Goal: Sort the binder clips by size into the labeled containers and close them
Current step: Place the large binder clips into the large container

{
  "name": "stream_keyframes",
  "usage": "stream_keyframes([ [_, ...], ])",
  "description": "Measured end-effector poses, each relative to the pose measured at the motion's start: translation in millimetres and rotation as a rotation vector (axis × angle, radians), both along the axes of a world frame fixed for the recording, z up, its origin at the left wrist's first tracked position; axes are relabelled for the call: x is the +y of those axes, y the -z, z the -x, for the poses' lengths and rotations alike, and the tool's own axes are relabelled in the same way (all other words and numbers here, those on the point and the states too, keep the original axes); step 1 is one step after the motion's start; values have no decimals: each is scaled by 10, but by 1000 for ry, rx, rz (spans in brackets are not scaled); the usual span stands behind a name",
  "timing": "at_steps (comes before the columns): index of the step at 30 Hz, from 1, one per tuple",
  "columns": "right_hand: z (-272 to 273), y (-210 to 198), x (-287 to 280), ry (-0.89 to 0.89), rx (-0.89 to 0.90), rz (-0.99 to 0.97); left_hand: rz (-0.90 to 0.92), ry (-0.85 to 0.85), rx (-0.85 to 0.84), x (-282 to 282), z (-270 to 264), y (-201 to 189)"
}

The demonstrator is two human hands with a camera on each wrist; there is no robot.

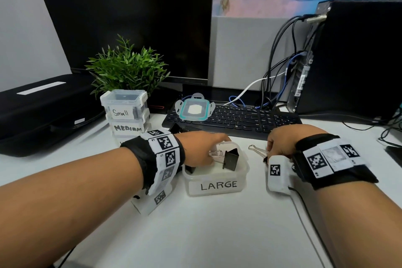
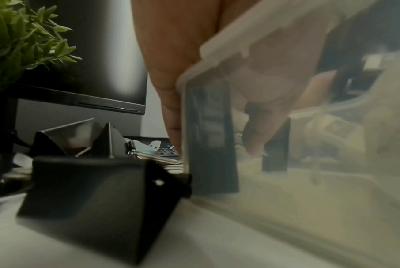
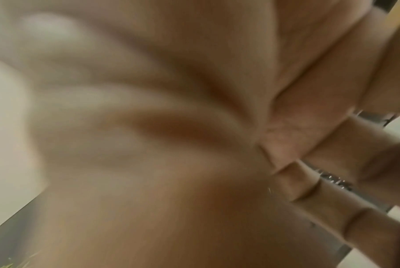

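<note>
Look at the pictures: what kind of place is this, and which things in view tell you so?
Most likely an office desk. A dark monitor stands behind a black keyboard, and a desktop computer tower with many cables plugged in stands to the right.

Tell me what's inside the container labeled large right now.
The LARGE container holds one big black binder clip standing near its middle, which the left hand holds by a wire handle. Another dark clip shows at its left end, mostly covered by that wrist.

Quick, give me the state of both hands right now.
Left hand: pinching a binder clip by its wire handles, inside the LARGE container.
Right hand: fingers curled around another clip on the desk.
</note>
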State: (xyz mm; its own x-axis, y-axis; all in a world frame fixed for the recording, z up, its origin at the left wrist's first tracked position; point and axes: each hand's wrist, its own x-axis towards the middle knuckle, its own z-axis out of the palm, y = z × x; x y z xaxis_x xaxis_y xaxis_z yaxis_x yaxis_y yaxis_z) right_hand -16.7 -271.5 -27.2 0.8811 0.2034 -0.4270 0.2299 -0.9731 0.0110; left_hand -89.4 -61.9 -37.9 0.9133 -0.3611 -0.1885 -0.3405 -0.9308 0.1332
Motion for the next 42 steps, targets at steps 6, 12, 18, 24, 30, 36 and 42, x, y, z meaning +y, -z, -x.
stream_keyframes([
  [6,165,-50,13,-15,-50,14,-41,2,-15,0,6,1],
  [12,570,-680,-88,-140,-228,-271,-11,2,8,14,-8,-5],
  [18,891,-665,206,-341,-136,-436,-28,24,6,-4,11,-34],
  [24,704,-341,412,-345,-182,-398,-41,33,26,3,17,-64],
  [30,702,-285,527,-447,-213,-245,-24,16,0,65,7,-63],
  [36,729,-301,631,-461,-231,-89,-15,-142,1,252,79,-241],
  [42,763,-263,722,-490,-249,-6,-7,-199,-93,297,210,-227],
])
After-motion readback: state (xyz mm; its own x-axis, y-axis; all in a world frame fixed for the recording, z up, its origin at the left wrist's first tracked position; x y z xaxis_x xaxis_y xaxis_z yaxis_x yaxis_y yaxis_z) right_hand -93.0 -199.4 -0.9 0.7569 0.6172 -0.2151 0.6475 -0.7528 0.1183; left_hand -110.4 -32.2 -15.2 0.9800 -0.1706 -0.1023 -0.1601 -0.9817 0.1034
